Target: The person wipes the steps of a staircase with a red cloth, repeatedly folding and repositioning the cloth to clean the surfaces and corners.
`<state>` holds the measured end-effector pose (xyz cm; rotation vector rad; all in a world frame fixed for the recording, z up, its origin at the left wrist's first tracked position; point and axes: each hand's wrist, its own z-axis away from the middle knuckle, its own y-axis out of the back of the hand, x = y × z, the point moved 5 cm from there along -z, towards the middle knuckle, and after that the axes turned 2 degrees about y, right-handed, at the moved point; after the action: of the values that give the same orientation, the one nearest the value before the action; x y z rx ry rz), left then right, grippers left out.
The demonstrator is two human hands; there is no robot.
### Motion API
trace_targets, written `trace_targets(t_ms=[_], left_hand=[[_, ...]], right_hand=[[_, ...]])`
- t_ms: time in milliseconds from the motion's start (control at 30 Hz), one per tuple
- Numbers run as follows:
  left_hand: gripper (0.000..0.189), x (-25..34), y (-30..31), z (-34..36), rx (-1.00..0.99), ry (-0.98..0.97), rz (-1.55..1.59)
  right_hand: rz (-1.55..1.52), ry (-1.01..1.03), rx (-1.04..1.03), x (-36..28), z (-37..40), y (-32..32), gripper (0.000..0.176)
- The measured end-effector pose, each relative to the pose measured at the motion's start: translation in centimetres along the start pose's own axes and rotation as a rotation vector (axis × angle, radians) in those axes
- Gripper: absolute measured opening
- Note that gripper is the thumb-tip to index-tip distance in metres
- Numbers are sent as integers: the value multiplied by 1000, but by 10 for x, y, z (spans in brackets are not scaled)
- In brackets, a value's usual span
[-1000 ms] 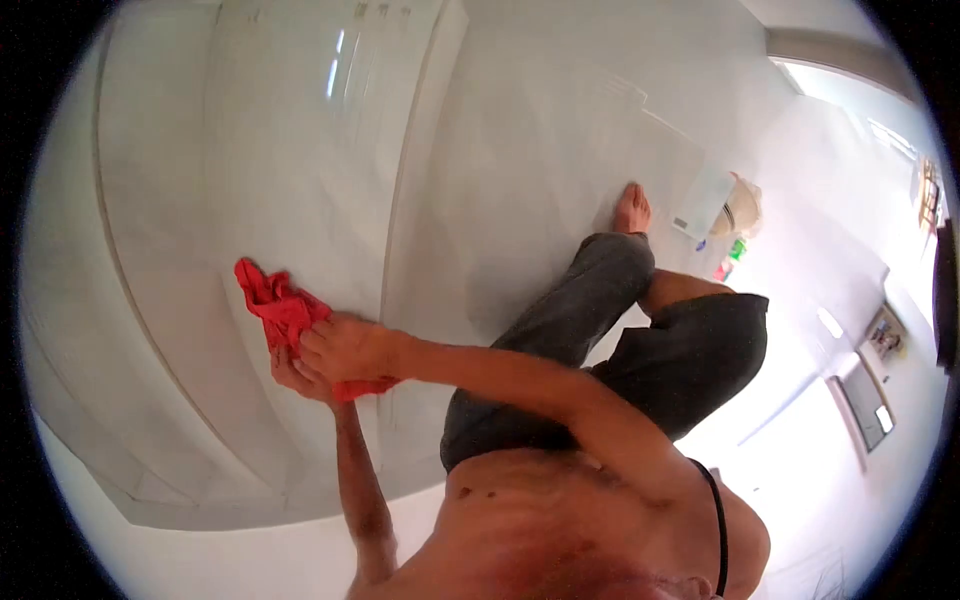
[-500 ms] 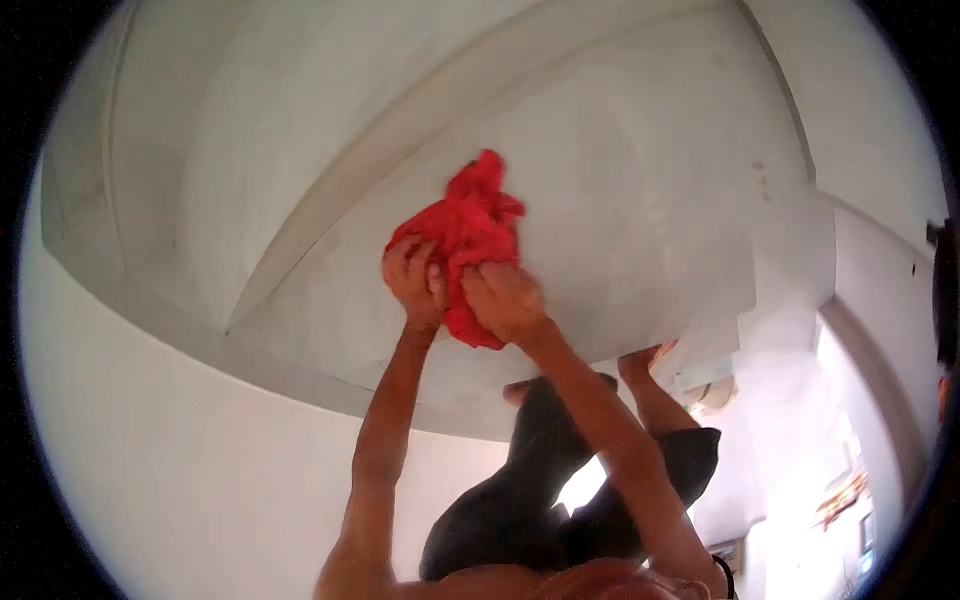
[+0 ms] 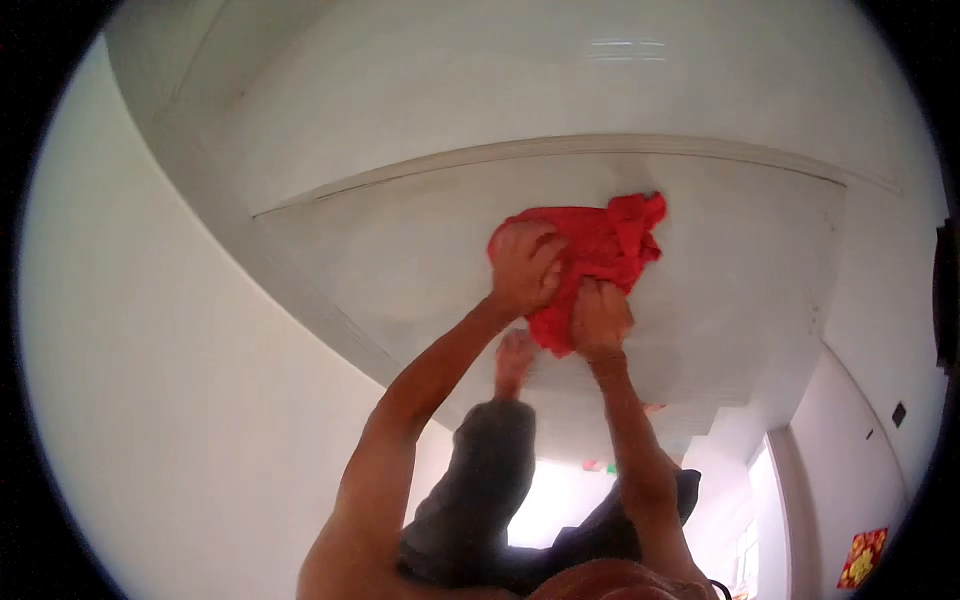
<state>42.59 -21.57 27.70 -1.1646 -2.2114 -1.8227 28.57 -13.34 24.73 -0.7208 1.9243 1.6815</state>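
Observation:
A crumpled red cloth (image 3: 600,240) lies on a pale, smooth step surface (image 3: 740,270). My left hand (image 3: 528,266) presses on the cloth's left part, its fingers curled into the fabric. Close by on the right, my right hand (image 3: 602,314) grips the lower part of the cloth with bent fingers. A loose bunched end of the cloth sticks out to the upper right, beyond both hands.
Behind the cloth runs a long step edge (image 3: 560,146). A white curved wall (image 3: 180,400) stands on the left. My bare foot (image 3: 515,352) is just below the cloth. A doorway and a red-and-yellow picture (image 3: 862,558) show at the lower right.
The view has turned. Both hands and the cloth now appear farther right, and the cloth is spread wider, its loose end toward the right. One foot has come up near the hands.

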Motion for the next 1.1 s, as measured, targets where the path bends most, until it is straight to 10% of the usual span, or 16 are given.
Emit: trace_targets(t_ms=[533, 1100], left_hand=[[39, -14, 25, 20, 23, -46, 133], [27, -99, 93, 116, 196, 23, 172]], right_hand=[[22, 79, 296, -46, -7, 10, 49], [285, 275, -387, -142, 19, -92, 78]])
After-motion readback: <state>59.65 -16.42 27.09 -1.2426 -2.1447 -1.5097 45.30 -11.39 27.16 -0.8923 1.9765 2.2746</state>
